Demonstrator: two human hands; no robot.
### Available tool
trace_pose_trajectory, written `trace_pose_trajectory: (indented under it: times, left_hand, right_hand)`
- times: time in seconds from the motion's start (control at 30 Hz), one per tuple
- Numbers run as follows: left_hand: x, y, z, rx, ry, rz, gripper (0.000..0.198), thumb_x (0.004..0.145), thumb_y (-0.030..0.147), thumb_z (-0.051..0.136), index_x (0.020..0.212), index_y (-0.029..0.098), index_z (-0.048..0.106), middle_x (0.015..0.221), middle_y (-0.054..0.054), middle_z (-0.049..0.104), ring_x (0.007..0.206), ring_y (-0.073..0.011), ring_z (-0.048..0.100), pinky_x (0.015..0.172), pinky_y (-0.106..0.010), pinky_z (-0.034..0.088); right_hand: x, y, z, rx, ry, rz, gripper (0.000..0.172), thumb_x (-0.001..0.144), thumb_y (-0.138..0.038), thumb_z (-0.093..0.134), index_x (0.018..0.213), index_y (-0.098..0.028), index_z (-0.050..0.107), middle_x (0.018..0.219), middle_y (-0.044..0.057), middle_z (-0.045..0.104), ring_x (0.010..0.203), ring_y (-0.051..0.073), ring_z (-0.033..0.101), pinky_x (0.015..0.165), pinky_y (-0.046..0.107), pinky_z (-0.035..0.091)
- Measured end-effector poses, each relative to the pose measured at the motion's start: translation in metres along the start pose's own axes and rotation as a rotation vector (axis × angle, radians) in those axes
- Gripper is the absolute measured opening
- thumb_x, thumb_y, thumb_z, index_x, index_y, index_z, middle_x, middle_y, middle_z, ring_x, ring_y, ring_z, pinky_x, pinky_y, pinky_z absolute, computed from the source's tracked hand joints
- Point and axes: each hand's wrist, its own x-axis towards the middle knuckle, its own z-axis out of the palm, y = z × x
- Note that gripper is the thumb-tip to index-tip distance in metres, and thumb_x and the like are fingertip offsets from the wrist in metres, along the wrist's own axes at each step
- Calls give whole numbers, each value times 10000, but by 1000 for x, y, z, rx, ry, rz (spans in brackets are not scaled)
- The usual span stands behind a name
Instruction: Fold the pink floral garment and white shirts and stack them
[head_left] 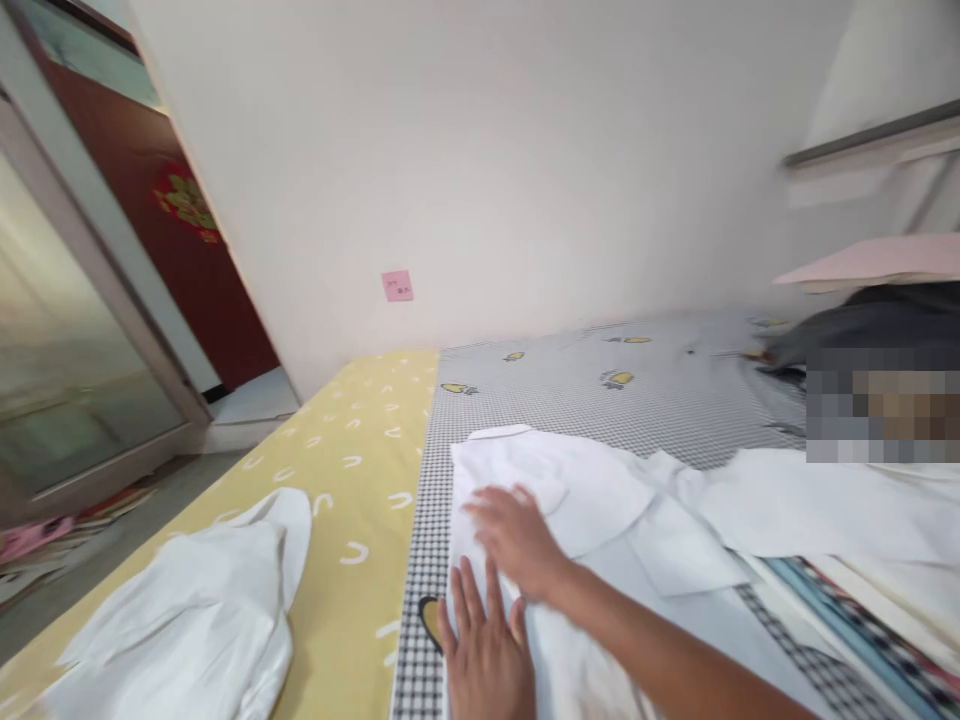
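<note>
A white shirt [592, 490] lies spread on the checked bed sheet, one sleeve stretched out to the right and creased. My left hand [489, 650] rests flat along the shirt's left edge, its fingers slightly apart and pointing away from me. Just beyond it, my right hand [517, 540] reaches across from the right, fingers spread and palm down over the shirt, slightly smeared by motion. Neither hand grips anything.
On the yellow sheet [360, 500] at left lies a second, crumpled white garment [202, 610]. A stack of folded cloths [847, 610] is at right. Behind it are a dark bundle [877, 320], partly pixelated, and a pink flat thing [885, 260]. A wall [525, 180] bounds the bed.
</note>
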Motion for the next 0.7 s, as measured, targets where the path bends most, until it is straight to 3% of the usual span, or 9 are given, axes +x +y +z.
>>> trace_pose_trajectory:
  times: [0.07, 0.13, 0.23, 0.3, 0.37, 0.43, 0.47, 0.6, 0.7]
  left_hand:
    - [-1, -5, -1, -8, -10, 96, 443, 958, 312, 500, 1357, 179, 638, 1476, -179, 577, 1439, -368, 452, 1174, -618, 345]
    - [1, -7, -3, -8, -18, 136, 465, 954, 302, 497, 1392, 190, 608, 1497, -187, 553, 1454, -377, 428, 1171, -624, 336]
    - [9, -3, -8, 13, -29, 64, 531, 988, 364, 422, 1483, 189, 499, 1552, -226, 473, 1460, -383, 417, 1158, -636, 333]
    - [14, 2, -12, 28, -61, 17, 548, 1006, 393, 365, 1496, 174, 477, 1555, -236, 467, 1464, -378, 412, 1167, -626, 322]
    - [17, 7, -15, 47, -101, -9, 552, 1014, 400, 336, 1498, 170, 472, 1561, -225, 465, 1475, -366, 394, 1181, -609, 307]
    - [18, 9, -17, 66, -128, -23, 549, 1018, 397, 329, 1499, 171, 468, 1568, -214, 459, 1482, -361, 383, 1188, -598, 301]
    - [19, 10, -17, 72, -136, -24, 544, 1020, 391, 327, 1499, 173, 466, 1568, -211, 461, 1481, -362, 385, 1187, -599, 300]
    - [21, 10, -19, 103, -133, -27, 533, 1027, 383, 326, 1501, 178, 457, 1557, -217, 473, 1460, -373, 415, 1173, -602, 317]
    - [20, 9, -18, 124, -100, -20, 532, 1023, 386, 341, 1499, 178, 459, 1555, -225, 473, 1455, -382, 420, 1170, -604, 321]
  right_hand:
    - [-30, -9, 7, 203, -142, -134, 473, 930, -276, 566, 1395, -362, 575, 1500, 40, 558, 1376, 245, 482, 1175, 498, 259]
    - [-63, -5, 6, 412, -158, -86, 482, 871, -293, 628, 1351, -336, 616, 1409, 47, 630, 1300, 251, 552, 1131, 449, 339]
    - [-112, 15, -14, 900, 34, 343, 437, 832, -331, 638, 1265, -268, 642, 1195, 69, 720, 1078, 245, 682, 1001, 416, 466]
    - [-142, 33, -32, 1285, 263, 731, 457, 814, -403, 657, 1234, -231, 602, 1086, 75, 731, 889, 215, 724, 852, 373, 534]
    - [-168, 49, -49, 1462, 537, 1014, 482, 766, -406, 704, 1187, -218, 561, 916, 34, 717, 703, 161, 697, 677, 292, 532]
    - [-185, 62, -59, 1356, 750, 1100, 535, 731, -372, 724, 1202, -228, 516, 733, -42, 638, 549, 123, 616, 502, 221, 441]
    - [-189, 68, -62, 1247, 789, 1081, 582, 747, -381, 708, 1263, -241, 477, 681, -71, 595, 496, 118, 576, 444, 207, 387]
    - [-182, 87, -65, 797, 545, 1071, 711, 892, -474, 526, 1501, -263, 227, 612, -93, 560, 442, 151, 565, 374, 206, 314]
    - [-164, 100, -65, 642, 408, 1134, 660, 877, -409, 545, 1457, -176, 332, 530, -85, 536, 410, 170, 551, 373, 216, 296]
